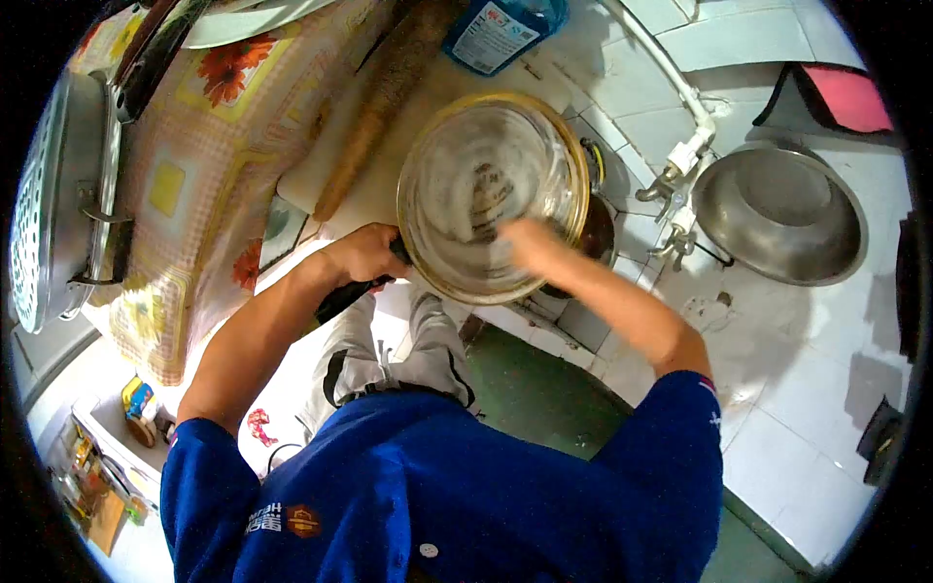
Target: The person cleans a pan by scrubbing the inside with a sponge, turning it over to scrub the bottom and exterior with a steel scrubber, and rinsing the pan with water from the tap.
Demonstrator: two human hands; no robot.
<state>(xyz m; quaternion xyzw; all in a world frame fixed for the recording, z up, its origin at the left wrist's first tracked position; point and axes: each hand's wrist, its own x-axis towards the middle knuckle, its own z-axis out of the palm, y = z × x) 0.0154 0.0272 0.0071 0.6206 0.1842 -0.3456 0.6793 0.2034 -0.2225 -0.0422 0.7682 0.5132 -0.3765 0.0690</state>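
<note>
A wide, shiny round pot (428, 257) with a gold-coloured rim is tilted so that its inside faces me. My left hand (367, 255) is closed around a black handle at the pot's left edge. Over the lower right of the inside is my right hand (533, 245), smeared by motion. Whether it holds something I cannot make out. Whitish streaks cover the pot's inner wall, and a dark patch shows near its middle. Behind the pot's right edge, part of a dark round vessel (601, 238) shows, mostly hidden.
Taps (671, 199) on a white pipe stand to the right, beside a metal basin (777, 219) on tiles. A blue plastic pack (496, 34) lies at the top. On the left are a flowered tablecloth (165, 253) and a perforated metal steamer (58, 194).
</note>
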